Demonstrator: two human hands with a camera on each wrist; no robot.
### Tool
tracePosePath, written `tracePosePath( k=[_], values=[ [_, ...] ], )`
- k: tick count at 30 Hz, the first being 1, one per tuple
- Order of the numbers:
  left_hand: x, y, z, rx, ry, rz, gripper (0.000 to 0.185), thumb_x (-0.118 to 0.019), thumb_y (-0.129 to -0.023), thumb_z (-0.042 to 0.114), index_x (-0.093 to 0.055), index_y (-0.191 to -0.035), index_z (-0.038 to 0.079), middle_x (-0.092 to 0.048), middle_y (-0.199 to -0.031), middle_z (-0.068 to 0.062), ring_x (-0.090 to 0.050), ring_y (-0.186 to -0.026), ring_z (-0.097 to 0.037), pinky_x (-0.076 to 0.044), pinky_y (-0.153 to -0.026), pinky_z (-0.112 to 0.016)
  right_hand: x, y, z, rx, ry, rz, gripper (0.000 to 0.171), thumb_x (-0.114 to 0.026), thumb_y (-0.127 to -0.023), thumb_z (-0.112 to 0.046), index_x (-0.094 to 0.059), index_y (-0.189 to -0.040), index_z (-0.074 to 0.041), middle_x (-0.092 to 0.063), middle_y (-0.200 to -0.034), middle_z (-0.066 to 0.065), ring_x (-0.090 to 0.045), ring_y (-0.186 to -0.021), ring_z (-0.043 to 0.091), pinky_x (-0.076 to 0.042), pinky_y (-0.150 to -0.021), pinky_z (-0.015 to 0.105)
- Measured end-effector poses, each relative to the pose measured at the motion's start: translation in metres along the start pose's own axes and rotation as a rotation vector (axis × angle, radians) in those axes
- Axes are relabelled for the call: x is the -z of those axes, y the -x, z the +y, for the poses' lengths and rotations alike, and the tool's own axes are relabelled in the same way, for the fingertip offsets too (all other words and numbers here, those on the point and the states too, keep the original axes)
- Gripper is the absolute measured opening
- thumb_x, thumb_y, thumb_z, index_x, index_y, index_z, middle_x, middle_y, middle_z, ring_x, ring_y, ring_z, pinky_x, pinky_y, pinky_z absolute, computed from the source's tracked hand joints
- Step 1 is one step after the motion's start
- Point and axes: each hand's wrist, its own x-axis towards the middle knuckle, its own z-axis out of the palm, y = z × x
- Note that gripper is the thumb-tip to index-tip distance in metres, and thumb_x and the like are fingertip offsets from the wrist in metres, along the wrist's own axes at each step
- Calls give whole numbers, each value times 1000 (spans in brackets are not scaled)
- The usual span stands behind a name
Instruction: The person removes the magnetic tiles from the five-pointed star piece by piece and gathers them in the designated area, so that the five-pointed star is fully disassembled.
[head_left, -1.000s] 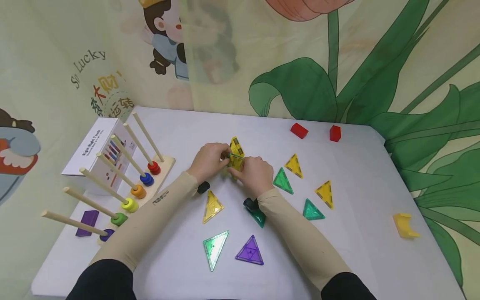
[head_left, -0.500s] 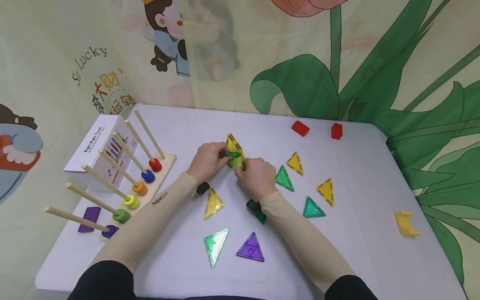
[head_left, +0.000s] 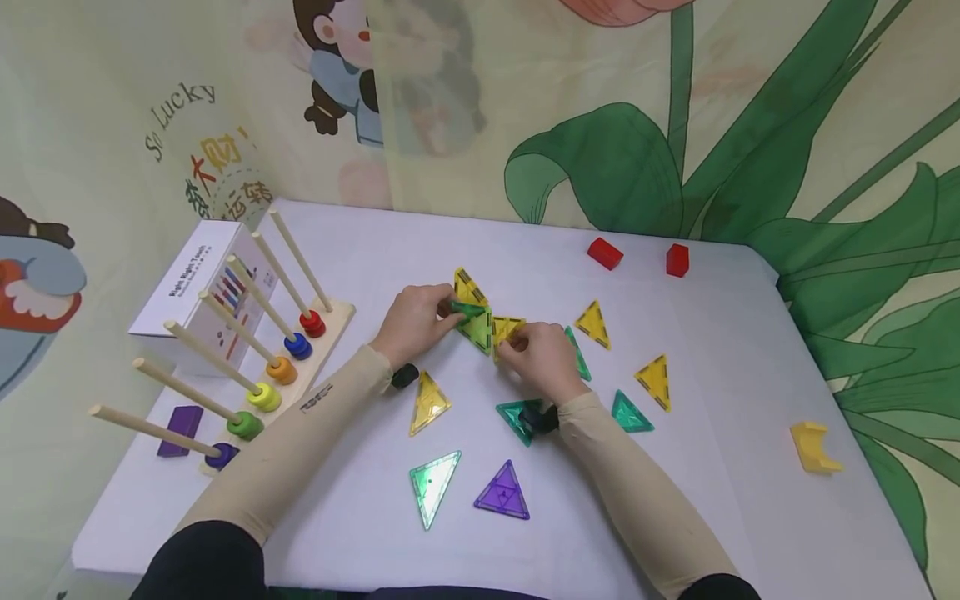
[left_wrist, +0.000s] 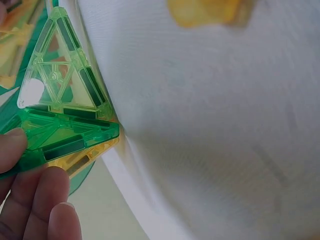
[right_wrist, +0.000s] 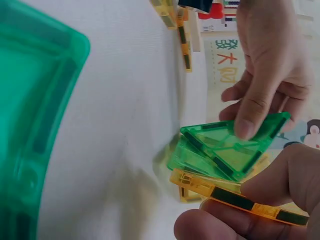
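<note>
Near the middle of the head view, the left hand (head_left: 414,323) pinches a green triangle tile (head_left: 474,321) standing on edge, while the right hand (head_left: 542,358), just to its right, grips a yellow triangle tile (head_left: 507,327) whose edge touches the green one's lower side.

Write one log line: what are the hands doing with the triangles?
left hand: holds green triangle tile | right hand: pinches yellow triangle tile | tiles: edges touching | table: loose triangles around
</note>
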Motion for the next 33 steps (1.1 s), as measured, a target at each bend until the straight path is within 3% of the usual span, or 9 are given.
tracePosePath(
  k=[6, 14, 19, 22, 25, 29, 33],
  values=[
    [1, 0, 0, 1, 8, 6, 12, -79, -92, 14, -73, -99, 7, -79, -94, -8, -75, -84, -20, -61, -78, -36, 16, -8, 9, -94, 2, -22, 27, -68, -92, -32, -76, -95, -6, -68, -76, 6, -59, -73, 23, -45, -64, 29],
    [-1, 2, -1, 8, 33, 10, 13, -80, -91, 13, -72, -100, 6, -80, -94, -9, -76, -84, -20, -62, -78, -36, 28, -46, 25, -239, 58, -190, 31, -61, -97, -33, -69, -85, -6, -63, -77, 8, -58, -80, 26, -41, -67, 32],
    [-1, 3, 0, 14, 42, 13, 14, -80, -91, 14, -72, -100, 7, -80, -94, -8, -76, -84, -20, -62, -78, -36, 27, -56, 27, -285, 149, -134, 32, -62, -97, -34, -68, -78, -8, -64, -75, 8, -59, -81, 26, -42, -66, 33],
    [-2, 3, 1, 9, 46, 17, 13, -80, -91, 13, -73, -99, 7, -80, -94, -8, -76, -84, -20, -62, -78, -35, 22, -54, 24, -249, 182, -80, 30, -63, -97, -32, -70, -80, -8, -65, -77, 8, -59, -81, 26, -43, -65, 34],
    [-2, 3, 1, 8, 45, 18, 13, -80, -91, 13, -73, -100, 6, -80, -95, -8, -76, -84, -20, -62, -78, -35, 14, -51, 19, -138, 80, -105, 24, -64, -97, -29, -76, -96, -9, -70, -88, 7, -59, -83, 25, -46, -68, 32],
    [-3, 4, 1, 11, 39, 21, 13, -80, -91, 13, -73, -101, 6, -80, -96, -8, -76, -85, -20, -62, -78, -36, 0, -46, 9, 6, -112, -189, 30, -70, -97, -32, -76, -118, -10, -74, -103, 7, -63, -89, 23, -54, -74, 31],
    [-4, 4, 1, 17, 34, 23, 14, -80, -91, 14, -73, -100, 6, -80, -96, -9, -76, -85, -21, -62, -78, -37, -10, -40, 1, 67, -108, -142, 31, -74, -97, -30, -77, -119, -9, -77, -105, 7, -67, -95, 23, -58, -85, 38]
  ],
)
